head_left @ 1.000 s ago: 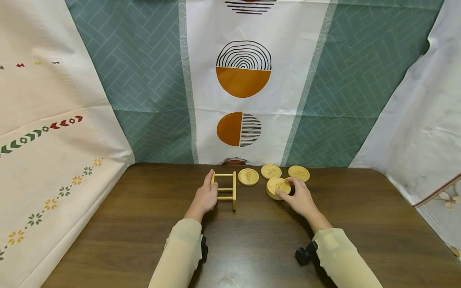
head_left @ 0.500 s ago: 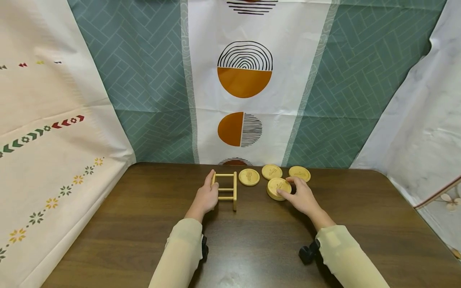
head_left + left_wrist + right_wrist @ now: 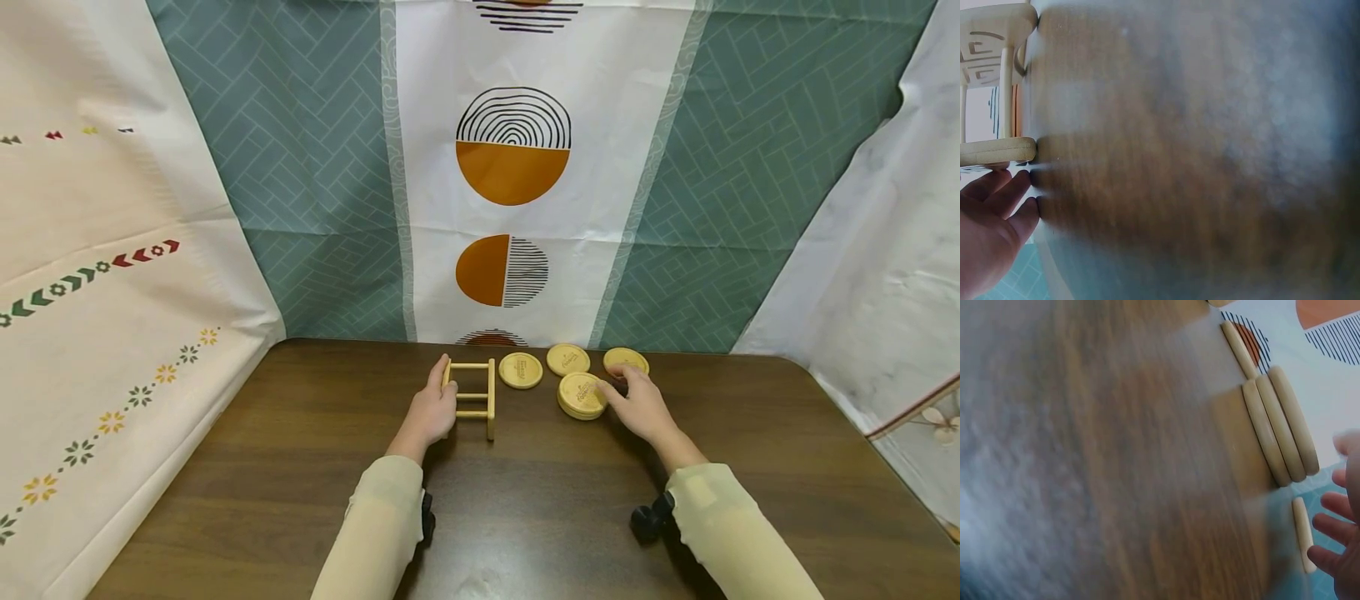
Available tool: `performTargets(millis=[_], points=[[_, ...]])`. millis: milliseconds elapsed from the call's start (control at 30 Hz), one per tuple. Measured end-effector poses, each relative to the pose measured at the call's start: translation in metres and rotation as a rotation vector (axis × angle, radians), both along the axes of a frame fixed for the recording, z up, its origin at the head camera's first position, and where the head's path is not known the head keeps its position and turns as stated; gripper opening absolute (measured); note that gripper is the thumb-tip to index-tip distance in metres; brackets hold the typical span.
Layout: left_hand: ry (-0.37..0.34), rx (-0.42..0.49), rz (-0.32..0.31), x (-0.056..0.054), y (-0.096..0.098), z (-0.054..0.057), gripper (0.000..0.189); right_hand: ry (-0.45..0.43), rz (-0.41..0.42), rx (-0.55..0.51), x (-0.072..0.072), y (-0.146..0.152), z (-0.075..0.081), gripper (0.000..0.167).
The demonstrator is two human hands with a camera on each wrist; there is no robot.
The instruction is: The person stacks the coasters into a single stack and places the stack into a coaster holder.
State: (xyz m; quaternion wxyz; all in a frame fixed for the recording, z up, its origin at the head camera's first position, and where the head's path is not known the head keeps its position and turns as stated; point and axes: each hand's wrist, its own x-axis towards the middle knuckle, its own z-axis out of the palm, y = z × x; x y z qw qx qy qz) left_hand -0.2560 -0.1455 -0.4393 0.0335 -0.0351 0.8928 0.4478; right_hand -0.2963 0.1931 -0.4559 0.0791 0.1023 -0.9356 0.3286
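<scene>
A small wooden coaster rack (image 3: pixel 491 400), with two end panels joined by thin rods, stands on the table left of the coasters. My left hand (image 3: pixel 430 412) holds its left panel; in the left wrist view my fingers (image 3: pixel 1007 197) lie along the panel's outer face, close to the tabletop. Right of the rack is a stack of three round wooden coasters (image 3: pixel 582 394), the top one engraved. My right hand (image 3: pixel 641 408) is just right of that stack with fingers spread and nothing in it. The right wrist view shows a gap between the stacked coasters (image 3: pixel 1279 428) and the fingers.
Single coasters lie flat behind the stack: one beside the rack (image 3: pixel 521 371), one in the middle (image 3: pixel 567 358) and one at the right (image 3: pixel 625 358), partly behind my right fingers. A patterned cloth (image 3: pixel 510 175) hangs at the back edge of the dark wooden table (image 3: pixel 315 433).
My right hand has let go of the stack's top coaster and moved slightly right, its fingers spreading. The left hand and rack have stayed put.
</scene>
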Motion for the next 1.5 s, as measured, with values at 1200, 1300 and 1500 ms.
performTargets(millis=[1200,1300,1500], points=[[-0.008,0.0,-0.008,-0.001,0.0,-0.002,0.054,-0.048,-0.109,0.144,0.012,0.024,-0.003,0.048],[-0.009,0.001,-0.008,-0.001,-0.001,-0.002,0.053,-0.071,-0.123,0.114,0.012,0.026,-0.004,0.057],[-0.011,0.005,0.003,-0.002,0.0,-0.002,0.054,-0.125,-0.138,0.091,0.01,0.028,-0.008,0.085]])
